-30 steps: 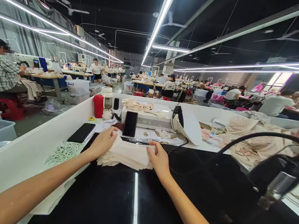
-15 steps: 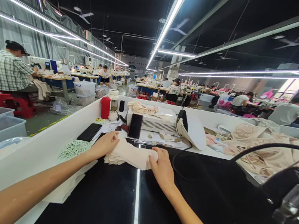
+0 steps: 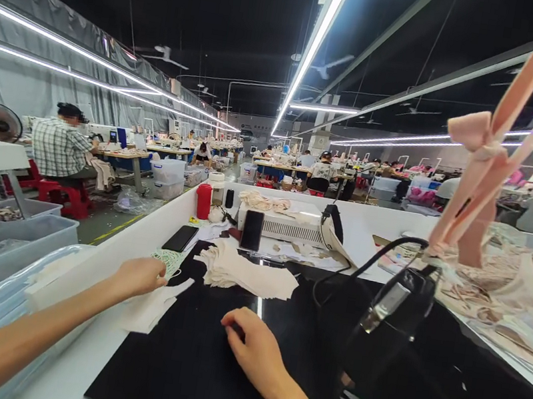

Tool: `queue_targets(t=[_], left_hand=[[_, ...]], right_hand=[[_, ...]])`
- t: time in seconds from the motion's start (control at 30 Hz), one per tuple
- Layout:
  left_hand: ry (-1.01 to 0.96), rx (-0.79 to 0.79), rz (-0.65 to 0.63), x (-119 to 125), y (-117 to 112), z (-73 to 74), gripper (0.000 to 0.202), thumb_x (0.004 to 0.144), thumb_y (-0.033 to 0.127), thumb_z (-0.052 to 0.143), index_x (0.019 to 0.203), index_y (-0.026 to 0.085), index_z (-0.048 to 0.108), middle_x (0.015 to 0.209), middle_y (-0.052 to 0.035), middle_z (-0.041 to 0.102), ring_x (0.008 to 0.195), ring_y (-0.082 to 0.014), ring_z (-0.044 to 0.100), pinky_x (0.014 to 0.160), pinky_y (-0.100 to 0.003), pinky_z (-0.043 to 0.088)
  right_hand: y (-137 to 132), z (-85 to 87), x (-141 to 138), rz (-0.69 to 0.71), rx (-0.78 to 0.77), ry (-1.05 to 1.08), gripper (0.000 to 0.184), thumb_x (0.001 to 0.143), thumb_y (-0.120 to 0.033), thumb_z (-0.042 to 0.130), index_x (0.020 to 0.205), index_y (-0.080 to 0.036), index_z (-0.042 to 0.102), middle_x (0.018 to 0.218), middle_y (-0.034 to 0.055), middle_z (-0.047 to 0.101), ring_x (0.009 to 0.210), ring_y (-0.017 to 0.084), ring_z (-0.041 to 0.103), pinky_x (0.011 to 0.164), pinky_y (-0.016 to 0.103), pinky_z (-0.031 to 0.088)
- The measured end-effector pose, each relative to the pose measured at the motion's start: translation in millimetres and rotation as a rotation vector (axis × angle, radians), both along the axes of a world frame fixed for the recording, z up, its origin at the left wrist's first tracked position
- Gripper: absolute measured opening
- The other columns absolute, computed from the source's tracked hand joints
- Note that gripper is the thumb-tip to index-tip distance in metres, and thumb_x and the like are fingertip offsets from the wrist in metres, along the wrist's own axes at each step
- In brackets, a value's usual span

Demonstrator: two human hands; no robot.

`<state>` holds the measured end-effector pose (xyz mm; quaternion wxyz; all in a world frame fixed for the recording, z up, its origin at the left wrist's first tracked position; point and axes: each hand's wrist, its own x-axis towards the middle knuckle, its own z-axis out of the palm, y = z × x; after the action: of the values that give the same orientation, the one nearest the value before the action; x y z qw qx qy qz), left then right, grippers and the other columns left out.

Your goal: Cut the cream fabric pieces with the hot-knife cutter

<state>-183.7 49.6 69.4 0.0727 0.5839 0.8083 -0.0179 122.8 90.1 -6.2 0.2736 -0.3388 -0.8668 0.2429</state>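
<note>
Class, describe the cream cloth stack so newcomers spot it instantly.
Find the black work surface. Near its far edge, in front of the upright phone, lies the cloth stack. Unlike the flatter cloth by the left hand, it has a ruffled, layered end.

L hand, R hand, both f'arms bare.

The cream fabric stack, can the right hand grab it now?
Probably yes: the right hand looks free and near the cream fabric stack, with only bare black tabletop showing between.
</note>
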Motion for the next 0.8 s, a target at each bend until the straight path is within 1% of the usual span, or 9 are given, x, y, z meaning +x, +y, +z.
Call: queue_targets(t=[0.1,0.2,0.3,0.43,0.5,0.6,0.7,0.8], left_hand=[[-0.013,-0.069,0.029,-2.8,-11.2,-10.8,0.031,0.102,0.037,0.068,0.126,0.017,0.065,0.126,-0.0095,0.067,0.107,-0.0248,0.068,0.092,-0.046,0.060],[-0.049,-0.088,0.025,-3.1,-16.9,-16.8,0.032,0.102,0.038,0.067,0.126,0.017,0.065,0.125,-0.0093,0.067,0.106,-0.0245,0.069,0.091,-0.045,0.060],[-0.068,-0.063,0.016,-3.7,-21.4,-16.6,0.031,0.102,0.038,0.067,0.125,0.017,0.066,0.124,-0.0090,0.068,0.105,-0.0243,0.069,0.090,-0.045,0.060],[-0.061,0.000,0.018,-4.9,-28.1,-13.0,0.031,0.103,0.038,0.066,0.125,0.017,0.066,0.124,-0.0092,0.068,0.106,-0.0244,0.069,0.092,-0.046,0.060],[-0.059,0.025,0.023,-3.3,-31.1,-13.6,0.031,0.103,0.039,0.066,0.124,0.016,0.066,0.123,-0.0091,0.068,0.106,-0.0243,0.069,0.092,-0.046,0.059],[-0.077,0.044,0.023,3.6,-34.8,-20.0,0.033,0.102,0.042,0.066,0.122,0.016,0.066,0.121,-0.0088,0.069,0.105,-0.0244,0.069,0.091,-0.046,0.059],[-0.113,0.051,0.034,10.9,-37.1,-28.4,0.032,0.102,0.040,0.067,0.123,0.016,0.066,0.122,-0.0090,0.068,0.106,-0.0247,0.069,0.092,-0.046,0.059],[-0.176,0.083,0.066,10.9,-38.2,-32.0,0.031,0.102,0.038,0.066,0.125,0.017,0.065,0.126,-0.0095,0.067,0.108,-0.0250,0.068,0.093,-0.047,0.059]], right_hand=[[-6.2,-6.7,-0.6,0.039,0.013,-0.042,0.025,0.093,-0.009,0.054,0.100,-0.024,0.073,0.104,0.0034,0.074,0.099,0.022,0.068,0.086,0.033,0.050],[-5.7,-10.2,0.7,0.060,0.027,-0.071,0.027,0.097,-0.011,0.051,0.104,-0.023,0.073,0.108,0.0052,0.073,0.102,0.024,0.067,0.090,0.036,0.049],[-5.5,-10.8,1.4,0.076,0.049,-0.095,0.027,0.099,-0.012,0.049,0.106,-0.023,0.073,0.109,0.0063,0.072,0.104,0.025,0.067,0.090,0.037,0.050],[-7.4,-10.7,0.9,0.092,0.083,-0.112,0.028,0.099,-0.011,0.049,0.106,-0.022,0.073,0.109,0.0066,0.072,0.104,0.024,0.067,0.090,0.036,0.050],[-8.0,-10.9,0.6,0.094,0.098,-0.114,0.028,0.099,-0.010,0.048,0.106,-0.022,0.073,0.109,0.0065,0.072,0.105,0.024,0.067,0.089,0.035,0.050],[-8.2,-11.3,0.2,0.097,0.118,-0.116,0.029,0.099,-0.009,0.048,0.106,-0.022,0.073,0.109,0.0062,0.072,0.104,0.023,0.067,0.088,0.034,0.050],[-8.2,-11.5,-0.1,0.103,0.136,-0.122,0.029,0.099,-0.009,0.048,0.107,-0.022,0.073,0.109,0.0063,0.072,0.104,0.023,0.067,0.087,0.033,0.049],[-8.5,-11.7,-0.6,0.113,0.154,-0.126,0.030,0.099,-0.009,0.048,0.108,-0.022,0.073,0.109,0.0065,0.073,0.104,0.023,0.067,0.088,0.033,0.048]])
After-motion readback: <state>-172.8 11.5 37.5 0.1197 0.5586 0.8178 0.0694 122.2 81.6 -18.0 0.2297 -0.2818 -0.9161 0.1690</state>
